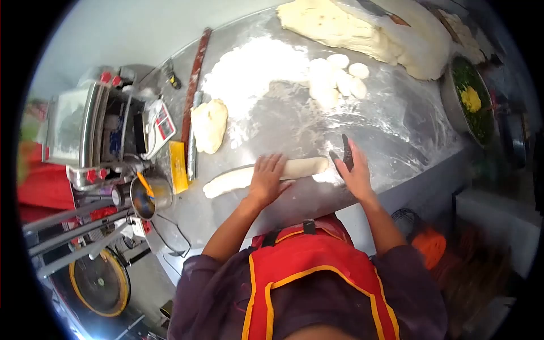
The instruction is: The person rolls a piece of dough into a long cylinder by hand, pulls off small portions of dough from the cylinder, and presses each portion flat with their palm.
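A long roll of pale dough (pixel 306 166) lies slantwise on the steel table near its front edge. My left hand (pixel 268 178) rests flat across the middle of the roll, palm down, fingers stretched out. Just off the roll's right end is my right hand (pixel 356 173), its thumb and forefinger spread apart. Both of those digits look black, and I cannot tell whether that is a covering or shade. A yellow slab of dough (pixel 209 126) sits beyond the roll to the left. Several round dough pieces (pixel 338 81) are grouped farther back, beside spread flour (pixel 243 71).
A large dough sheet (pixel 334 25) lies at the back right, partly under clear plastic. At the right edge stands a bowl of chopped greens (pixel 470 99). On the left are a brown rolling pin (pixel 195 85), a yellow scraper (pixel 178 167), a scale (pixel 161 127) and a metal pot (pixel 148 195).
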{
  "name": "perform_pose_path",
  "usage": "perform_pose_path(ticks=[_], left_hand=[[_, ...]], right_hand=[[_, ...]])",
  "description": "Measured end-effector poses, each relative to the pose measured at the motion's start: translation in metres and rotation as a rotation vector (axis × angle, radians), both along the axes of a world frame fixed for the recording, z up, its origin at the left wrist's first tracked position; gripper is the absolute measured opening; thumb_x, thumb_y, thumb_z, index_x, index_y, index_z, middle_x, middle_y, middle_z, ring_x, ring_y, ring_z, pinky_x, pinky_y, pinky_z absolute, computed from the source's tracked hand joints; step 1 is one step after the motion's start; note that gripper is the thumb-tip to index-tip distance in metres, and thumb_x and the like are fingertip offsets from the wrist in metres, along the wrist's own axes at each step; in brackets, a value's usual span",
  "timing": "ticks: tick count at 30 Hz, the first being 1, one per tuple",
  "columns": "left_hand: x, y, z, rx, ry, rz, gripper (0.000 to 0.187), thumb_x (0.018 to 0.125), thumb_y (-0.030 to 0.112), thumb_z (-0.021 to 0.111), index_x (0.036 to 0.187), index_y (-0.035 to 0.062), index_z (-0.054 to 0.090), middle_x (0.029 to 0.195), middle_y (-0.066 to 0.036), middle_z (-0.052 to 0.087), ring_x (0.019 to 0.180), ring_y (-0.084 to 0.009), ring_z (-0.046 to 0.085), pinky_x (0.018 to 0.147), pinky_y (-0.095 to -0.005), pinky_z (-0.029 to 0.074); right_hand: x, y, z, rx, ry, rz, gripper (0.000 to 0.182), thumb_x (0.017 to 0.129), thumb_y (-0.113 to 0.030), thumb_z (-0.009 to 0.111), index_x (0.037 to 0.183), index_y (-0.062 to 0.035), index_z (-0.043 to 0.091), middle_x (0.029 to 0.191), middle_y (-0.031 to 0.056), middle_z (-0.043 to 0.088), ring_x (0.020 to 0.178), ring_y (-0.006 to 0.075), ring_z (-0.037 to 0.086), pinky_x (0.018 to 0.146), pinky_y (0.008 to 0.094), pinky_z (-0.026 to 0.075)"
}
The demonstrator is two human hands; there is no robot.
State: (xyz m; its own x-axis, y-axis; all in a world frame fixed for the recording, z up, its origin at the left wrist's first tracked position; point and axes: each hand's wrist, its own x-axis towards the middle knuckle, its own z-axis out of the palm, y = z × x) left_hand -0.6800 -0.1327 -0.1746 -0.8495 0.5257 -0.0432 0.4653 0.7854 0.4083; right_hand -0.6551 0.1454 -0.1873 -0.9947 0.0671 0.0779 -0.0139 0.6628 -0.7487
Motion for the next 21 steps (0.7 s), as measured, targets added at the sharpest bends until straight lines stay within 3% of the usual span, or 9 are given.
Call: perform_pose_path(ticks=[6, 12, 16, 18, 19, 20, 21], left_hand=[[-0.003, 0.011, -0.004, 0.136, 0.054, -0.016, 0.063, 0.079, 0.035, 0.07, 0.13, 0.0047, 0.047, 0.126, -0.015, 0.052, 0.113, -0.0337, 0.049, 0.099, -0.0463, 0.038], [-0.062, 0.049, -0.032, 0.096, 0.178, 0.132, 0.052, 0.094, 0.04, 0.051, 0.131, 0.0044, 0.05, 0.142, -0.016, 0.043, 0.131, -0.0333, 0.04, 0.11, -0.0458, 0.029], [-0.052, 0.068, -0.034, 0.133, -0.237, -0.235, 0.038, 0.095, 0.033, 0.05, 0.118, 0.0055, 0.061, 0.138, -0.015, 0.049, 0.133, -0.0333, 0.04, 0.111, -0.0452, 0.028], [-0.048, 0.049, -0.058, 0.166, -0.104, -0.063, 0.038, 0.095, 0.033, 0.05, 0.118, 0.0044, 0.061, 0.137, -0.016, 0.049, 0.132, -0.0349, 0.04, 0.11, -0.0459, 0.029], [-0.05, 0.038, -0.044, 0.182, -0.036, 0.015, 0.039, 0.095, 0.033, 0.05, 0.118, 0.0038, 0.061, 0.137, -0.017, 0.05, 0.132, -0.0357, 0.04, 0.109, -0.0463, 0.03], [-0.057, 0.017, -0.029, 0.149, -0.046, 0.156, 0.056, 0.096, 0.045, 0.047, 0.131, 0.0012, 0.051, 0.139, -0.022, 0.046, 0.129, -0.0392, 0.041, 0.109, -0.0491, 0.029], [-0.063, -0.002, -0.043, 0.057, 0.167, 0.299, 0.06, 0.097, 0.044, 0.047, 0.133, -0.0038, 0.046, 0.14, -0.027, 0.042, 0.131, -0.0404, 0.038, 0.11, -0.0482, 0.028]], right_hand=[[0.005, -0.032, -0.004, 0.126, -0.056, 0.286, 0.076, 0.074, -0.02, 0.076, 0.139, -0.0031, 0.041, 0.135, 0.0191, 0.046, 0.124, 0.0362, 0.042, 0.104, 0.0437, 0.033], [0.004, -0.044, -0.002, 0.148, -0.062, 0.283, 0.073, 0.073, -0.016, 0.076, 0.137, -0.0051, 0.043, 0.134, 0.0171, 0.048, 0.121, 0.0361, 0.044, 0.103, 0.0438, 0.034], [0.006, -0.04, -0.005, 0.193, -0.106, 0.328, 0.073, 0.073, -0.018, 0.076, 0.137, -0.0066, 0.042, 0.136, 0.0161, 0.046, 0.124, 0.0351, 0.042, 0.104, 0.0444, 0.034], [0.009, -0.041, -0.006, 0.197, -0.068, 0.306, 0.073, 0.073, -0.018, 0.077, 0.137, -0.0059, 0.042, 0.136, 0.0159, 0.046, 0.124, 0.035, 0.042, 0.104, 0.0442, 0.034], [0.007, -0.042, -0.006, 0.198, -0.064, 0.305, 0.074, 0.073, -0.017, 0.077, 0.137, -0.0057, 0.042, 0.136, 0.0159, 0.046, 0.124, 0.035, 0.042, 0.104, 0.0442, 0.034], [0.008, -0.042, -0.005, 0.199, -0.064, 0.301, 0.074, 0.073, -0.017, 0.077, 0.137, -0.0056, 0.042, 0.136, 0.016, 0.046, 0.124, 0.035, 0.042, 0.104, 0.0441, 0.034], [0.01, -0.043, -0.004, 0.202, -0.066, 0.294, 0.074, 0.073, -0.017, 0.077, 0.137, -0.0054, 0.042, 0.136, 0.0161, 0.046, 0.124, 0.035, 0.042, 0.105, 0.0441, 0.034]])
